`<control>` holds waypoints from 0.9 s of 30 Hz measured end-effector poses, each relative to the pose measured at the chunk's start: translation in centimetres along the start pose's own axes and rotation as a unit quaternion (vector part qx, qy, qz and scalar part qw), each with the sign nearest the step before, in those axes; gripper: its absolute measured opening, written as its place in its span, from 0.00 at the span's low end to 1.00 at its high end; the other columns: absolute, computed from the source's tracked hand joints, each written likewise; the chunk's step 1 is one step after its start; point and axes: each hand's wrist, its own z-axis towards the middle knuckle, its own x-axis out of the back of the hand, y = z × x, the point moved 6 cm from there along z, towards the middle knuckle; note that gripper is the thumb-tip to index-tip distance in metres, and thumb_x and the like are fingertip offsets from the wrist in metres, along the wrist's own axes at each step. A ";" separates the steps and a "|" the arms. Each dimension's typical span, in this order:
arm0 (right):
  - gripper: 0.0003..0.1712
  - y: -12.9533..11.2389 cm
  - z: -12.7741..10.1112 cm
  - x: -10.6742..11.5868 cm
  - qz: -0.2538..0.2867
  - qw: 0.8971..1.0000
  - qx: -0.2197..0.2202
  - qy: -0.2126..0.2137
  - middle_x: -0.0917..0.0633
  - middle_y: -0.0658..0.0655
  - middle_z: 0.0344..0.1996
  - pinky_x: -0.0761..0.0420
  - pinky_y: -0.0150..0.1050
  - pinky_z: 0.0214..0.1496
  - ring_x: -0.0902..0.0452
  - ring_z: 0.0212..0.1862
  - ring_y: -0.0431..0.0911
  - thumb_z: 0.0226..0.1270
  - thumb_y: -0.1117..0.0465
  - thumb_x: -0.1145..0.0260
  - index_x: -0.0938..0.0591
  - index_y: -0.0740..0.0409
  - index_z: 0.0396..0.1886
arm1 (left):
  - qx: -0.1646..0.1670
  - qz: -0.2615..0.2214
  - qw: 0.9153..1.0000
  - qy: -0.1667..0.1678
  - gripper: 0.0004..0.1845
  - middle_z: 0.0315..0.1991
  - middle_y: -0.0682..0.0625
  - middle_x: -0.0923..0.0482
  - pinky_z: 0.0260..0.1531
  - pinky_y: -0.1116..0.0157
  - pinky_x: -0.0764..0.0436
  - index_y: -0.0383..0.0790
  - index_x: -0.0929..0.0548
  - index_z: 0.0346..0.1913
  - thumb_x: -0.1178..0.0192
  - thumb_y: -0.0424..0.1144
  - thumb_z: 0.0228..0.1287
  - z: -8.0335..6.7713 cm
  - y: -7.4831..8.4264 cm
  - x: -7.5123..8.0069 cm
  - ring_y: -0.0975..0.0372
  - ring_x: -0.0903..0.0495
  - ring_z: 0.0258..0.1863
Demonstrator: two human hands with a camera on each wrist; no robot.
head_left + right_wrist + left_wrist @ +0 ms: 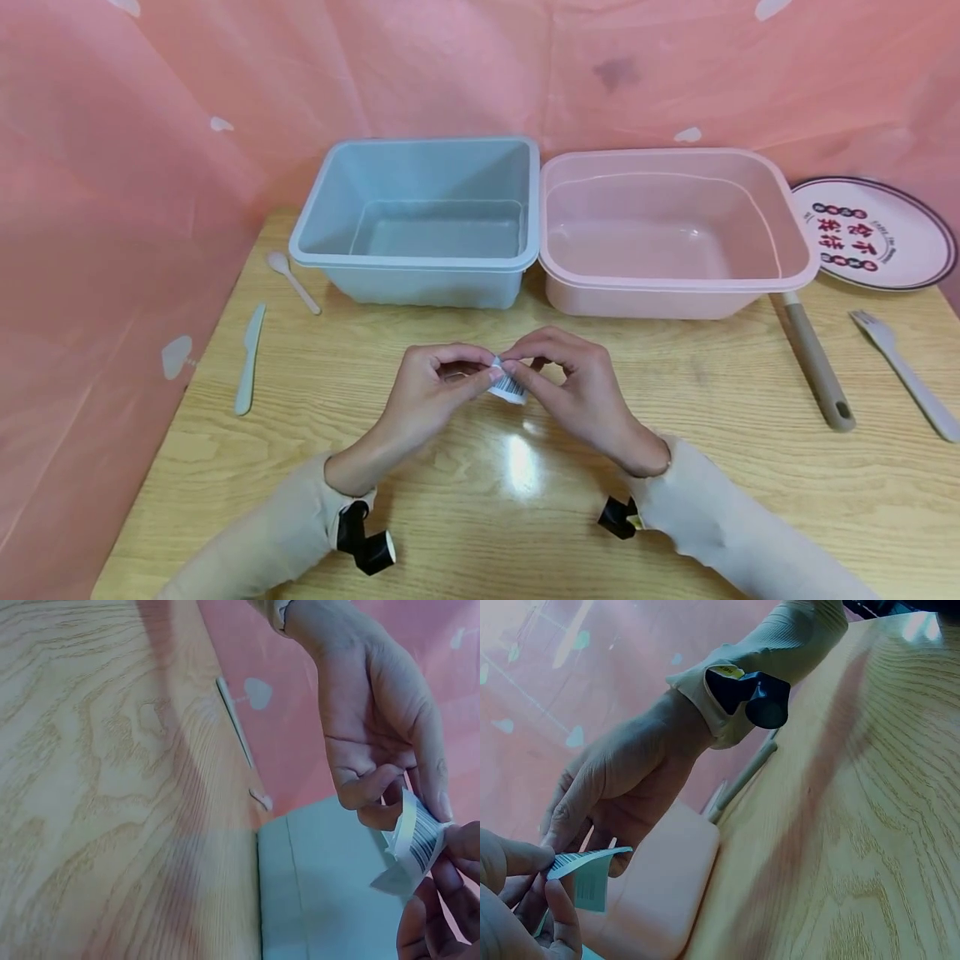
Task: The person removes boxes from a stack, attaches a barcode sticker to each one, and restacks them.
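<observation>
Both hands meet above the middle of the wooden table and pinch one small white barcode label. My left hand grips its left edge between thumb and fingers. My right hand grips its right edge. In the left wrist view the label curls, its printed face on top and a pale backing hanging below. In the right wrist view the label bends between the fingertips of both hands, its black bars showing.
A grey-blue tub and a pink tub stand side by side behind the hands. A spoon and knife lie at the left. A grey handle, a fork and a printed plate lie at the right.
</observation>
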 end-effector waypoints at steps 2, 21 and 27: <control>0.08 0.0 -0.1 0.1 0.005 1.000 0.004 0.003 0.13 0.53 0.32 0.25 0.29 0.29 0.23 0.31 0.37 0.57 0.73 0.30 0.12 0.58 0.34 | 0.001 -0.001 1.000 -0.002 0.08 0.37 0.36 0.15 0.32 0.70 0.16 0.26 0.16 0.40 0.35 0.28 0.59 0.0 0.0 -0.1 0.67 0.18 0.30; 0.02 0.8 -0.5 0.4 0.033 0.998 -0.049 0.021 0.14 0.55 0.32 0.24 0.26 0.33 0.24 0.34 0.36 0.62 0.72 0.34 0.15 0.64 0.32 | 0.018 0.032 0.999 -0.004 0.07 0.40 0.38 0.15 0.40 0.68 0.16 0.29 0.15 0.40 0.34 0.29 0.59 -0.3 -0.4 0.3 0.63 0.18 0.38; 0.05 1.0 -0.5 0.4 0.041 0.997 -0.064 0.029 0.15 0.55 0.32 0.24 0.27 0.29 0.25 0.32 0.37 0.61 0.74 0.34 0.15 0.63 0.33 | 0.019 0.034 0.999 -0.002 0.07 0.39 0.39 0.15 0.39 0.69 0.16 0.30 0.15 0.40 0.34 0.30 0.59 -0.4 -0.6 0.4 0.63 0.18 0.38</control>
